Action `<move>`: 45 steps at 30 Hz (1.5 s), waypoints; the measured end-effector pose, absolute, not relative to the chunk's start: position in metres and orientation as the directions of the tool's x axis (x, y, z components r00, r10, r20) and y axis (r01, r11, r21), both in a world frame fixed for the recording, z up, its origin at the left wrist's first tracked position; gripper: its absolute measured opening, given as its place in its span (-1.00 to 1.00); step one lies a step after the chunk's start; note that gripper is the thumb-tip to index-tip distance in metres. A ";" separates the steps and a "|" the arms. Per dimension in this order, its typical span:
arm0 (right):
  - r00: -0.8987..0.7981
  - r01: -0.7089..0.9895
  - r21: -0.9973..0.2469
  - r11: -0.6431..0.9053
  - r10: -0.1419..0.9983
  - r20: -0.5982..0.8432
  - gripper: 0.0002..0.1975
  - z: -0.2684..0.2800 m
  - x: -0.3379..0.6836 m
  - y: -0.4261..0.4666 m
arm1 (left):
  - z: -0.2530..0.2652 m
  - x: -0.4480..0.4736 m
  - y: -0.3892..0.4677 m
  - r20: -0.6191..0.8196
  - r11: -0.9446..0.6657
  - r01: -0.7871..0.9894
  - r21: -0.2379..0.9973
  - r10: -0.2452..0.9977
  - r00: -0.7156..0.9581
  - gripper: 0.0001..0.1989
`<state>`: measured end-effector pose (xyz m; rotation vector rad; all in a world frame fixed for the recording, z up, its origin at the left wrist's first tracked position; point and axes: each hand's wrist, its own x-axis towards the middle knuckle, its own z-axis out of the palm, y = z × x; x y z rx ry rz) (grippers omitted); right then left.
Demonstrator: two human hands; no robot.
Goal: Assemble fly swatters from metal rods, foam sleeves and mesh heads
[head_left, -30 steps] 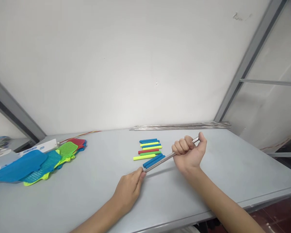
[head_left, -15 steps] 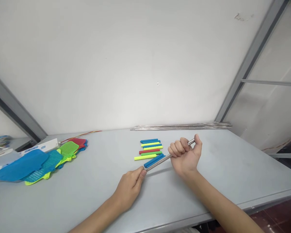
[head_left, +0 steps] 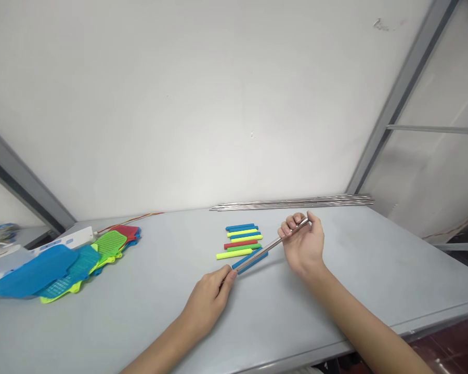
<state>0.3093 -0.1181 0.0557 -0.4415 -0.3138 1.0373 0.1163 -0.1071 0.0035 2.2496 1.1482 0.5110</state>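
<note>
A slim metal rod (head_left: 273, 243) slants up to the right between my two hands, above the table. My left hand (head_left: 207, 298) is closed around its lower end, thumb pressed on top. At the upper end, my right hand (head_left: 304, 249) has its palm turned up, fingers loosely curled behind the rod and thumb against the tip. Just behind and below the rod lie blue plastic tubes (head_left: 262, 255), partly covered by it. Beyond them is a row of yellow, green, red and blue tubes, among them a yellow tube (head_left: 234, 254) and a red tube (head_left: 240, 244).
A bundle of thin metal rods (head_left: 292, 203) lies along the wall at the back of the grey table (head_left: 148, 291). At left, overlapping fly swatter heads (head_left: 35, 272) in blue, green and red rest by a white power strip (head_left: 81, 236). A thin cable (head_left: 140, 217) trails behind.
My right hand has loosened its fingers and shifted slightly toward the rod's upper tip, so more of the rod shows. My left hand keeps its grip almost unmoved.
</note>
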 end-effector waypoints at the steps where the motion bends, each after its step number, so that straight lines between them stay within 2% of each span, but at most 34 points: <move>1: 0.486 -0.755 -0.485 0.441 0.873 0.037 -0.73 0.057 0.312 -0.118 | 0.004 0.116 -0.107 0.081 -0.484 0.612 0.626 0.821 0.566 -0.67; 8: 0.418 -0.785 -0.495 0.372 0.908 0.019 -0.60 0.061 0.324 -0.120 | 0.005 0.117 -0.110 0.077 -0.520 0.616 0.592 0.797 0.599 -0.68; 15: 0.395 -0.761 -0.491 0.424 0.903 0.168 -0.58 0.064 0.314 -0.127 | 0.002 0.117 -0.112 0.048 -0.488 0.597 0.636 0.798 0.601 -0.67; 19: 0.375 -0.758 -0.493 0.428 0.904 0.207 -0.57 0.063 0.307 -0.131 | 0.001 0.116 -0.111 0.054 -0.474 0.572 0.669 0.799 0.598 -0.67; 25: 0.340 -0.793 -0.460 0.400 0.916 0.212 -0.58 0.059 0.303 -0.131 | 0.002 0.116 -0.111 0.060 -0.462 0.554 0.692 0.802 0.594 -0.67; 45: 0.295 -0.805 -0.475 0.355 0.934 0.199 -0.58 0.049 0.294 -0.131 | -0.007 0.115 -0.106 0.062 -0.442 0.552 0.707 0.816 0.575 -0.65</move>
